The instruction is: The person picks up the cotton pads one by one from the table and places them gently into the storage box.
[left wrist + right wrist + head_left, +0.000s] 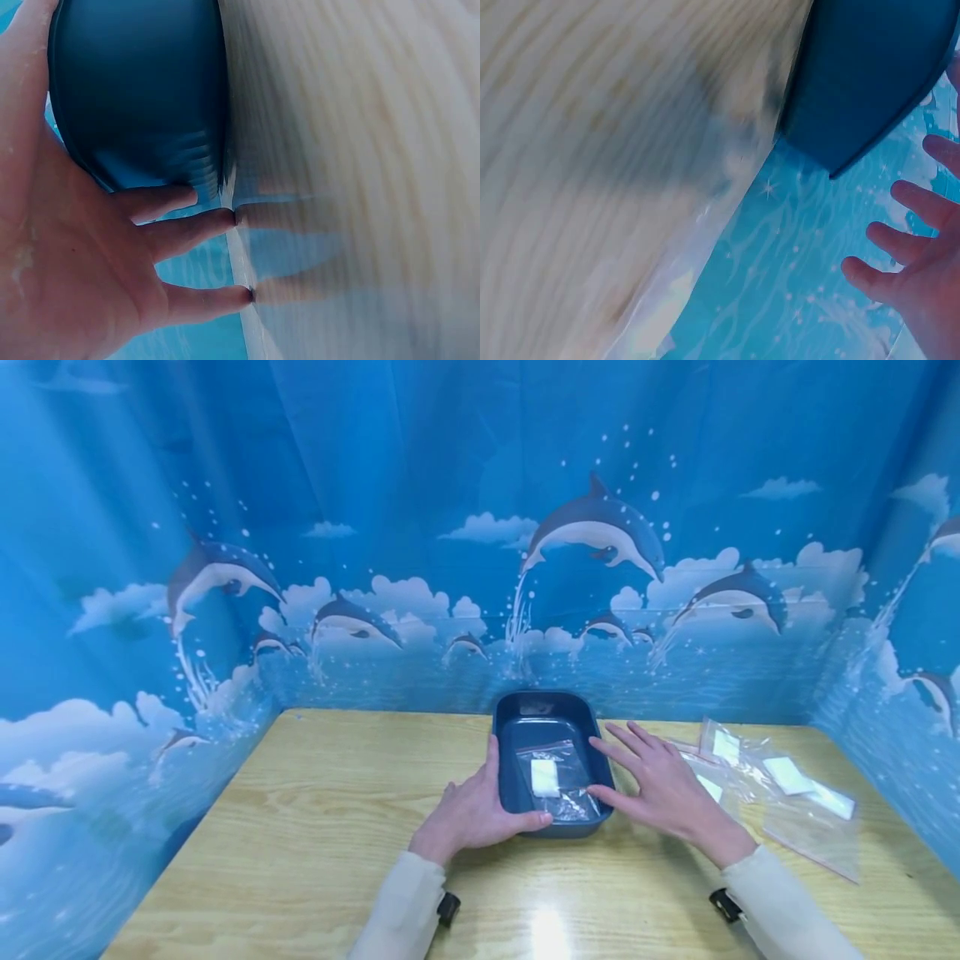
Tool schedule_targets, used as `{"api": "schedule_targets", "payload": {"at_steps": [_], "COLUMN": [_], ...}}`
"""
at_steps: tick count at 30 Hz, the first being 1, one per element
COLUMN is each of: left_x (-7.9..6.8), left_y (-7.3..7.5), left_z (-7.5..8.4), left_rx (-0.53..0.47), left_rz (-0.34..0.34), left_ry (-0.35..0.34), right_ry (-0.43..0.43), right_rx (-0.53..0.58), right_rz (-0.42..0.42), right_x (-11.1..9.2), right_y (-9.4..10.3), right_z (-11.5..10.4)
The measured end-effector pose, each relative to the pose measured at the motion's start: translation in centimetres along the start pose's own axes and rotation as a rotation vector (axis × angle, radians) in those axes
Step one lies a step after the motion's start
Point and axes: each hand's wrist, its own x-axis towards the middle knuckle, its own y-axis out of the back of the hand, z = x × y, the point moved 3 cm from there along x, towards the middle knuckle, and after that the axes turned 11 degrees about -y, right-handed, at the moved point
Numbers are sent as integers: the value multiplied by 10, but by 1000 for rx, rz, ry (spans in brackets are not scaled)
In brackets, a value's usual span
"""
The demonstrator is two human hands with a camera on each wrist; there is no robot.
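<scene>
A dark blue plastic bin (551, 831) stands on the table, with a clear zip bag (566, 760) bearing a white patch inside it. My left hand (472, 814) lies against the bin's near left corner, thumb over the near rim and index finger along the left side. In the left wrist view its other fingers (199, 304) are straight and spread beside the bin's wall. Over the bin's right rim spreads my right hand (663, 781), thumb and fingertips at the edge. The right wrist view shows these fingers (907, 244) apart, holding nothing.
Several more clear zip bags (817, 835) with white patches lie overlapping on the right of the wooden table (337, 810), close to my right hand. A blue dolphin-printed curtain (450, 485) encloses the table's back and sides.
</scene>
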Motion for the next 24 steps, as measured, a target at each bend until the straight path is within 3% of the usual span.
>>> {"api": "schedule_targets", "payload": {"at_steps": [9, 20, 24], "left_x": [0, 1, 3], "left_y": [1, 4, 6], "left_z": [-3, -8, -9], "left_rx": [15, -11, -37], "left_rz": [-3, -6, 11], "left_ry": [-12, 6, 2], "right_ry": [-9, -69, -116], "right_rx": [20, 80, 99], "right_rz": [70, 81, 39], "right_x": [-11, -30, -37], "right_y": [13, 25, 27], "right_z": [32, 73, 88]}}
